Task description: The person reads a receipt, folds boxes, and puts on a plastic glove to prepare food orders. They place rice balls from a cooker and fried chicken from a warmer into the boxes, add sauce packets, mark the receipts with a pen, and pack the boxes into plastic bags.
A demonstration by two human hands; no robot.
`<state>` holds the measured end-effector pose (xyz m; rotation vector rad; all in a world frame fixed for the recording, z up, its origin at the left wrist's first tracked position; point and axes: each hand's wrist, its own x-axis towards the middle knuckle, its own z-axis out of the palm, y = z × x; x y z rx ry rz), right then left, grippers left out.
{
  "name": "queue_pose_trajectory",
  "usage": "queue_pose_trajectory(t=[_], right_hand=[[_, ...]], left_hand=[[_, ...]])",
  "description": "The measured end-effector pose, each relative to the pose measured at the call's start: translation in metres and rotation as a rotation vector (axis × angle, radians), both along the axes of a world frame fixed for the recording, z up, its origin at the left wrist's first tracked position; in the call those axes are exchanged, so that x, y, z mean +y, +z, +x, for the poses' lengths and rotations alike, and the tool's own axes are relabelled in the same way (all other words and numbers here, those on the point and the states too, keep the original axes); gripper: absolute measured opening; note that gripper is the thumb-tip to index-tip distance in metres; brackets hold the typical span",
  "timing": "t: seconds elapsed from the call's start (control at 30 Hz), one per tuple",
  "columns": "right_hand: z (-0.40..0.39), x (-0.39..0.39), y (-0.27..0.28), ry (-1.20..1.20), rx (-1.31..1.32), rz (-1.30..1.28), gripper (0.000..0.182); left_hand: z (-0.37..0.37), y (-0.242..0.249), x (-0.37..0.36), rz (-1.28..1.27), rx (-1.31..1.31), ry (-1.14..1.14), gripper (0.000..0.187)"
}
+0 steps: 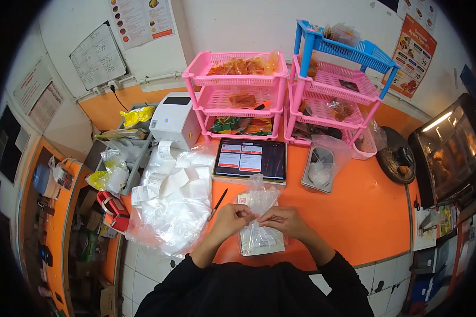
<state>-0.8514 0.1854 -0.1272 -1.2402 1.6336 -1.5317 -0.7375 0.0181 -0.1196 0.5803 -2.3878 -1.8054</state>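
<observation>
A clear plastic bag (264, 196) stands upright at the front middle of the orange counter, its top gathered. Beneath it lies a pale book or box (262, 247) with printing on it. My left hand (232, 219) pinches the left side of the bag's neck between thumb and fingers. From the right, my right hand (284, 221) pinches the same neck, its fingertips close to those of the left. What the bag holds is hard to make out. A black pen (219, 204) lies just left of the bag.
Behind stands a tablet (250, 159), with pink racks (235, 80) beyond it. A white printer (175, 120) and clear plastic bags (174, 222) with paper slips are on the left. A metal tray (318, 168) sits right of the tablet; a glass display case (444, 150) is far right.
</observation>
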Motion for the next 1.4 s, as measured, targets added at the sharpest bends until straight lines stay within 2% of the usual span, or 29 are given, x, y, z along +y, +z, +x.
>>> queue_pose_trajectory(t=[0.03,0.07,0.13,0.27,0.37,0.43,0.47,0.5,0.53,0.57,0.63,0.77,0.83,0.93,1.07,1.13,1.17,1.23,1.27,1.33,1.4], right_hand=[[-0.001,-0.001,-0.001,-0.007,0.149,-0.032,0.009],[0.000,-0.001,0.000,-0.007,0.149,-0.032,0.009],[0.006,-0.005,0.007,-0.090,0.435,0.006,0.010],[0.015,-0.004,0.013,-0.147,0.476,0.049,0.010],[0.016,-0.003,0.015,-0.134,0.396,0.105,0.007],[0.016,-0.001,0.004,-0.198,-0.006,-0.054,0.009],[0.017,0.000,-0.003,-0.197,-0.004,-0.053,0.009],[0.018,0.001,-0.011,-0.258,-0.261,-0.104,0.010],[0.017,0.001,-0.018,-0.320,-0.519,-0.155,0.012],[0.015,0.001,-0.022,-0.326,-0.519,-0.155,0.012],[0.013,-0.001,-0.026,-0.465,-0.326,-0.084,0.012],[0.018,-0.009,-0.016,-0.580,-0.291,-0.120,0.013],[0.020,-0.010,-0.012,-0.797,0.238,0.034,0.015],[0.018,-0.008,-0.020,-0.811,0.198,0.036,0.018],[0.020,0.001,-0.017,-0.766,0.232,0.043,0.015],[0.023,0.006,-0.016,-0.629,0.295,-0.131,0.014],[0.025,0.006,-0.013,-0.625,0.294,-0.131,0.014],[0.030,0.005,-0.004,-0.340,0.293,-0.249,0.013],[0.029,0.005,-0.004,-0.344,0.288,-0.247,0.013],[0.021,0.001,-0.003,-0.190,0.384,-0.150,0.012],[0.018,-0.002,0.003,-0.186,0.382,-0.081,0.011]], left_hand=[[-0.001,0.000,0.000,0.000,0.001,-0.003,0.017],[-0.001,0.000,0.000,0.001,0.003,-0.006,0.018],[-0.001,-0.004,-0.002,-0.010,0.002,-0.010,0.018],[0.000,0.000,-0.001,-0.026,0.001,-0.017,0.019],[0.001,-0.003,-0.002,0.006,0.012,-0.007,0.018],[0.002,-0.003,-0.002,-0.036,0.023,-0.006,0.019],[0.002,-0.002,-0.002,-0.077,0.032,-0.004,0.020],[0.003,0.000,0.001,-0.076,0.034,-0.005,0.020],[0.004,0.004,0.006,-0.184,0.116,0.015,0.021],[0.005,0.007,0.010,-0.292,0.199,0.033,0.022],[0.006,0.011,0.016,-0.295,0.194,0.047,0.023],[0.007,0.010,0.019,-0.273,0.193,0.077,0.023],[0.007,0.008,0.017,-0.282,0.179,0.072,0.023],[0.007,0.007,0.016,-0.284,0.158,0.075,0.023],[0.005,0.003,0.015,-0.254,0.134,0.089,0.025],[0.004,0.002,0.012,-0.212,0.111,0.079,0.024],[0.004,0.002,0.010,-0.170,0.087,0.067,0.023],[0.003,-0.002,0.005,-0.123,0.052,0.049,0.022],[0.002,-0.004,0.004,-0.077,0.018,0.026,0.020],[0.001,-0.005,0.002,-0.069,0.018,0.003,0.019],[-0.001,-0.006,0.000,-0.063,0.025,-0.011,0.017]])
